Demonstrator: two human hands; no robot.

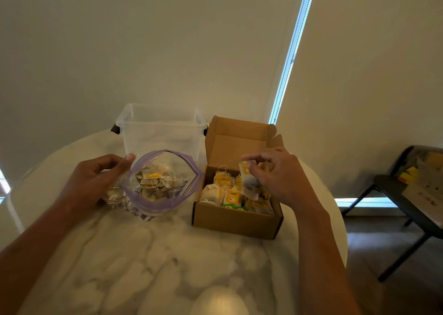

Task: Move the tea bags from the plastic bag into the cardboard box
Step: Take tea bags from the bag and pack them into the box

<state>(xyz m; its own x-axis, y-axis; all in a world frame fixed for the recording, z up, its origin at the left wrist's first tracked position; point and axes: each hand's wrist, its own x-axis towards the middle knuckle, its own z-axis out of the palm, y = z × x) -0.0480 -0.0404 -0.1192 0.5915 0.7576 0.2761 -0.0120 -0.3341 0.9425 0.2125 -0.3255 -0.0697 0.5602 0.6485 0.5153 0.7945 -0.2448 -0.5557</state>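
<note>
Marble-patterned table [134, 254] with tea bags being sorted by two bare hands.

Nearest on the table, the plastic bag [165, 202] is held open at its purple rim by the left hand [93, 182], thumb and fingers pressed on its left side; tea bags [153, 182] are seen inside it. Just beside it, the cardboard box [236, 221] stands open, part filled with more bags, and over it one tea bag [249, 182] is pinched between the thumb and fingertips of the right hand [280, 178]. Behind both, a clear plastic tub [160, 132] is set against the wall.
</note>
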